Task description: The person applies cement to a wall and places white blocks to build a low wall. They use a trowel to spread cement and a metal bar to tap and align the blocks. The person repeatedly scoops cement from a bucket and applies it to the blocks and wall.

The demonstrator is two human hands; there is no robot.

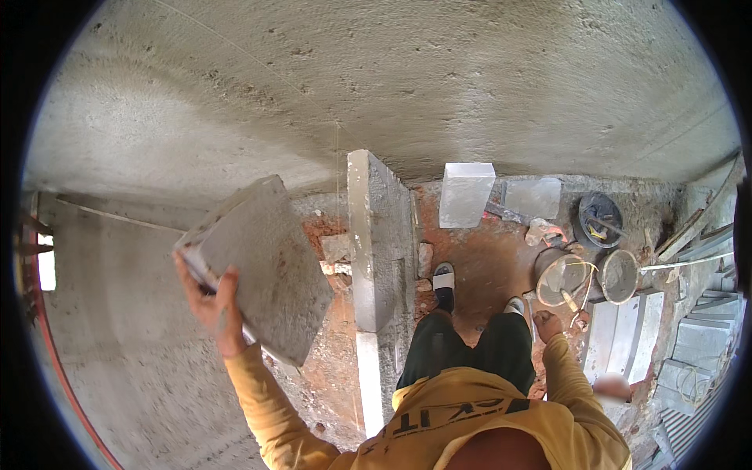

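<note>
My left hand (213,301) grips the left edge of a large grey building block (270,266), its thumb against the broad face and its fingers round the far side. The block is tilted, left of a narrow block wall (363,243) that runs away from me to the plastered wall. Beside my right leg, my right hand (548,325) is closed with the knuckles up. A thin pale edge shows next to it, but I cannot make out what the fingers hold.
At right stand two round mortar buckets (619,276) and a black tub (600,219) with tools. A handsaw (509,213) lies near a white block (467,196). More blocks (625,333) and stacked blocks (697,345) lie farther right. A string (338,164) hangs by the plastered wall (439,86).
</note>
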